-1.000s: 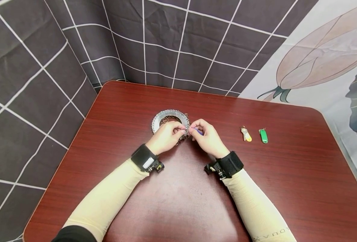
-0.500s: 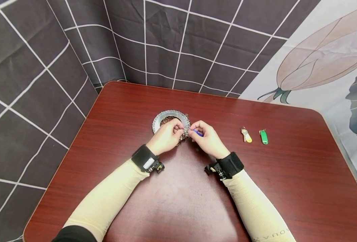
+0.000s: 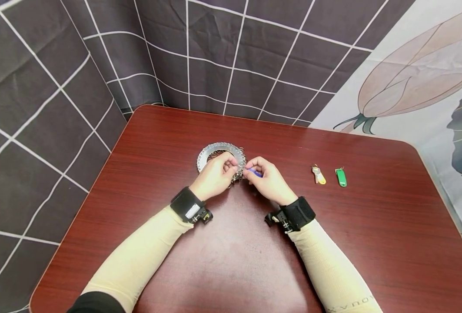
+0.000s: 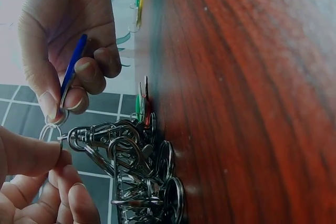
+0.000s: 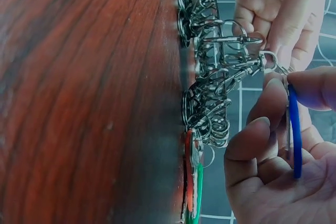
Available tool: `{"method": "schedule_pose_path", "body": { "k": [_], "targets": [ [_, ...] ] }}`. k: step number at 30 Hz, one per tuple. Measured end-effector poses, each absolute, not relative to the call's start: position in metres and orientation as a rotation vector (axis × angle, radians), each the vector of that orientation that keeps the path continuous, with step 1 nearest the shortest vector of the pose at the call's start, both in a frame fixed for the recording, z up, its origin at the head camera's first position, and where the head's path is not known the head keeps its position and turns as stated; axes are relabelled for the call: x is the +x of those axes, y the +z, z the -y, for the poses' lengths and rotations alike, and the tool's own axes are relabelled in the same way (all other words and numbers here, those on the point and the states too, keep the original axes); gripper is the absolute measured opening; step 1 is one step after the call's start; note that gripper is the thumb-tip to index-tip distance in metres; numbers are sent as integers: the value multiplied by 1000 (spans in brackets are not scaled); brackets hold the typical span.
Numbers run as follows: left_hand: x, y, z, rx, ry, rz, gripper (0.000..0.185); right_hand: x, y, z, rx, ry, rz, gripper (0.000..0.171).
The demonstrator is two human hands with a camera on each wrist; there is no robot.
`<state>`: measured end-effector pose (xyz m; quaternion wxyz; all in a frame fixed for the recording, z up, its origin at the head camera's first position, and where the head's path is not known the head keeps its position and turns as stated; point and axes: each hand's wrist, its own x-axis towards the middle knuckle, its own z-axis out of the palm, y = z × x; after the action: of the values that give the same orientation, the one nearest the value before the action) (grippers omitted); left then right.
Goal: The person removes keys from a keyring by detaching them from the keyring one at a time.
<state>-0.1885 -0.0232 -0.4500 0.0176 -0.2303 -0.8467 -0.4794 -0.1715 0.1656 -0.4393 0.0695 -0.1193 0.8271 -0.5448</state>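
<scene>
A round metal band (image 3: 204,155) edged with many small rings and clasps lies on the table. My left hand (image 3: 214,174) is over its near right side and pinches a thin split ring (image 4: 51,130) linked to one of the clasps (image 5: 256,65). Close to its right, my right hand (image 3: 269,177) holds a blue key tag (image 5: 295,135) between thumb and fingers. A flat silvery key (image 5: 287,124) lies along the tag. The fingertips of both hands meet around the small ring. A red tag (image 5: 189,171) and a green tag (image 5: 199,190) show beside the clasps in the right wrist view.
On the reddish wooden table (image 3: 387,226), a yellow-tagged key (image 3: 318,174) and a green key tag (image 3: 341,177) lie to the right. Dark gridded cloth (image 3: 211,52) hangs behind the table's far edge.
Both hands stay at the band, with small finger shifts. My left fingertips have drawn slightly back to the left, and the right fingertips sit a touch lower with the blue tag.
</scene>
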Motion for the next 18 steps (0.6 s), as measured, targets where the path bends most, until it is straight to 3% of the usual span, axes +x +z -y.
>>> {"method": "schedule_pose_path", "body": {
  "k": [18],
  "targets": [
    [-188,-448,24,-798,-1442,2739,10,-176,-452,-170,-349,-1761,-2536,14]
  ]
}}
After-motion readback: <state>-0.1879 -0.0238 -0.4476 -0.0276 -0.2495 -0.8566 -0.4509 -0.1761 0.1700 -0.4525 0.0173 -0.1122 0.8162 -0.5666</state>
